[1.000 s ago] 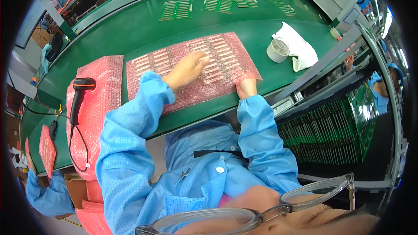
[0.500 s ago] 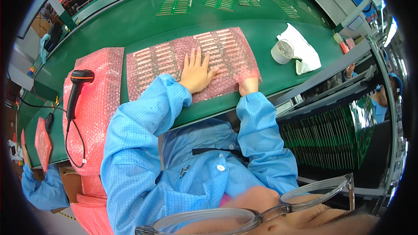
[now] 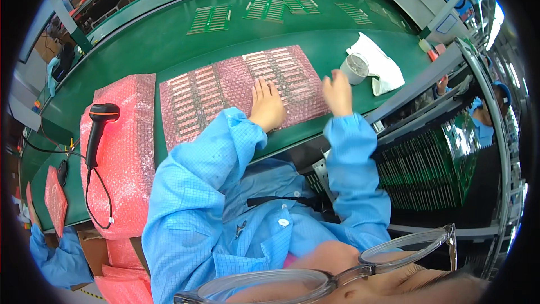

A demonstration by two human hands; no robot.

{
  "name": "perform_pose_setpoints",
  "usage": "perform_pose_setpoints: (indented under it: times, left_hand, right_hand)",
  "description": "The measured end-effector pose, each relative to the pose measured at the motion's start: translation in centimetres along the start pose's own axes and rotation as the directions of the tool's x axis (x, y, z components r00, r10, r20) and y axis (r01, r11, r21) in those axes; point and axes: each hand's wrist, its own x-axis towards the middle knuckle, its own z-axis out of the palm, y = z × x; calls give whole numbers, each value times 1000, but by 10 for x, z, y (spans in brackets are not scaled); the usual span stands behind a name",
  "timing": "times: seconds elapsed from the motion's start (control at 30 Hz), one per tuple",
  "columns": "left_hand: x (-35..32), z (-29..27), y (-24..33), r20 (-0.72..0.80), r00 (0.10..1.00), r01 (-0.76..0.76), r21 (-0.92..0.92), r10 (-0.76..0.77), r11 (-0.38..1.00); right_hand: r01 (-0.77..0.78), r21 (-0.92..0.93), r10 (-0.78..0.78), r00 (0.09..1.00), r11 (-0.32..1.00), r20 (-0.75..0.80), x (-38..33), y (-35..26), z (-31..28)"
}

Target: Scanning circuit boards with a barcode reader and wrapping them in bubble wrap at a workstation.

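Pouch, flat, pink translucent bubble-wrap, with pale-slatted panels visible inside: laid on the green-topped workbench. Hands apart: left hand rested open on the pouch; right hand blurred beside its right edge, near a round white container, its grip not determinable. Step, as judged: pouch being flattened or steadied. Even, light pressure seemingly called for next.

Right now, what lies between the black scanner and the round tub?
In the head view, mainly the pink bubble-wrap bag, with the left hand on it and the right hand close beside the tub.
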Motion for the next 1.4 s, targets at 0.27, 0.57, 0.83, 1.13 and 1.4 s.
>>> perform_pose_setpoints:
  times: [0.27, 0.57, 0.83, 1.13, 1.4]
  left_hand:
    - [0, 8, 6, -197, 975, 22, -360, -99, 933]
    - [-28, 14, -8, -17, 845, -276, -870, -534, -409]
    - [-71, 33, -8, 102, 699, -412, -752, -708, -515]
    - [-134, -26, 23, 366, 734, -203, -685, -572, -699]
    - [-171, -61, 15, 381, 924, 363, -894, -18, -264]
  right_hand:
    - [-603, 173, 280, 581, 779, 764, 99, 33, 76]
    - [-257, 781, -530, 612, 569, 587, 91, -138, 92]
    - [88, 675, -594, 567, 733, 571, 54, -222, 188]
    - [308, 521, -601, 501, 796, 623, 43, -270, 206]
    - [431, 490, -650, 443, 758, 617, 25, -278, 215]
